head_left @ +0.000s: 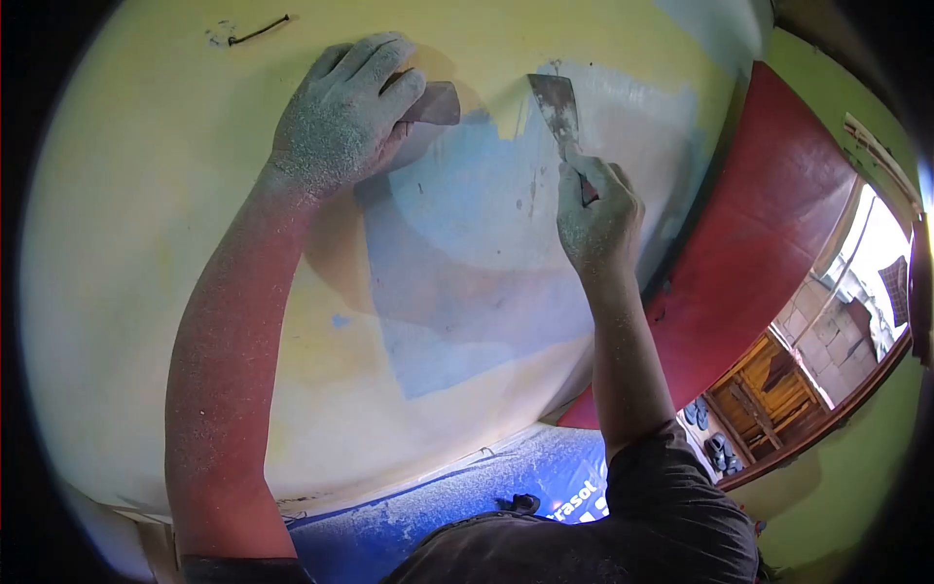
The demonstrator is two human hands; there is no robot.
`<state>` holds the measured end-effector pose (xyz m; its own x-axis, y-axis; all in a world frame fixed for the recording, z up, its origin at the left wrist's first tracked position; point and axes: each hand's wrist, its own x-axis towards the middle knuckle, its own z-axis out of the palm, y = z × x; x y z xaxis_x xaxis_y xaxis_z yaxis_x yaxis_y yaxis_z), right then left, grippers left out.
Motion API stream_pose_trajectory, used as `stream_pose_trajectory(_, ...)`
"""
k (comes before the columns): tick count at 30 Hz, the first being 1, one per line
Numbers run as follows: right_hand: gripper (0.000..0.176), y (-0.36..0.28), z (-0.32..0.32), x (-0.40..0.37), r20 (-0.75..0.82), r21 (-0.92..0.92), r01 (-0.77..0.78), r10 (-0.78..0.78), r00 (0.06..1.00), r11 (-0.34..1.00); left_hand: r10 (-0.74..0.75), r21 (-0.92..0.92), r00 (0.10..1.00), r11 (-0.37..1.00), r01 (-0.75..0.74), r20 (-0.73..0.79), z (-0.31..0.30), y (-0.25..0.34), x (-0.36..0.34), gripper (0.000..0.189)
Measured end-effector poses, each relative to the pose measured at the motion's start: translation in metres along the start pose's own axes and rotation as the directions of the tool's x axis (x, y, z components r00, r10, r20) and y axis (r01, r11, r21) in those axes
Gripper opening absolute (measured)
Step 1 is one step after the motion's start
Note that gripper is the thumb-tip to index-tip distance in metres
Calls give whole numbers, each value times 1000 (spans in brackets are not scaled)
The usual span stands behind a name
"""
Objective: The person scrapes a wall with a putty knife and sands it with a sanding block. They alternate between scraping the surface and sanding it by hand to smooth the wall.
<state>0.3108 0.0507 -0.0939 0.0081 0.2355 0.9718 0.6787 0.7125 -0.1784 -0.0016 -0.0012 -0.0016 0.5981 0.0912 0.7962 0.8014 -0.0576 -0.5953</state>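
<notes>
Our L hand (336, 122) grips a dark flat metal blade (438, 104) pointing R, our R hand (598, 216) a long grey metal scraper (557, 105) tilted up-L, w/ ragged yellow paint (508, 119) btwn blades, nearer R's.

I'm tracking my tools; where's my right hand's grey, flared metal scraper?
In the head view, the grey, flared metal scraper sits upper right of centre, projecting up from the dusty right hand, right of the dusty left hand.

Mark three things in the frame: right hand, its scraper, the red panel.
Right hand (602, 210): head view, dusty middle of the hand.
Right hand's scraper (558, 109): head view, middle of the metal blade.
Red panel (747, 219): head view, middle of its face.
</notes>
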Motion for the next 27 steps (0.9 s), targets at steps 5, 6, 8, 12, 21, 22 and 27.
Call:
stream_pose_trajectory(5, 9, -11, -7, -22, 31, 70, -36, 34, 999, 997, 7, 15, 1000, 1000, -7, -8, 3, -3, -1, 42)
stream_pose_trajectory(6, 9, -10, -6, -16, 29, 43, -12, 10, 1000, 999, 13, 21, 1000, 1000, -12, -11, 2, -2, 0, 42)
stream_pose_trajectory(8, 9, -3, -5, 0, 36, -25, 25, -24, 999, 999, 10, 7, 1000, 1000, -10, 8, -1, -4, 0, 40)
stream_pose_trajectory(12, 11, -7, -6, 12, -3, 25, 39, -39, 999, 999, 3, -3, 1000, 1000, -3, 1, -1, -1, -1, 39)
stream_pose_trajectory(21, 18, -2, -16, -10, 104, 70, -146, 138, 985, 987, 12, 9, 1000, 1000, -12, -6, 1, -2, -1, 39)
stream_pose_trajectory(22, 19, 5, -13, -14, 104, 97, -127, 117, 988, 987, 9, 4, 1000, 1000, -9, -3, 2, -1, 0, 39)
stream_pose_trajectory(27, 22, 7, -9, -66, 135, 102, -206, 191, 972, 973, 6, 14, 1000, 1000, -6, -7, 3, -3, -1, 41)
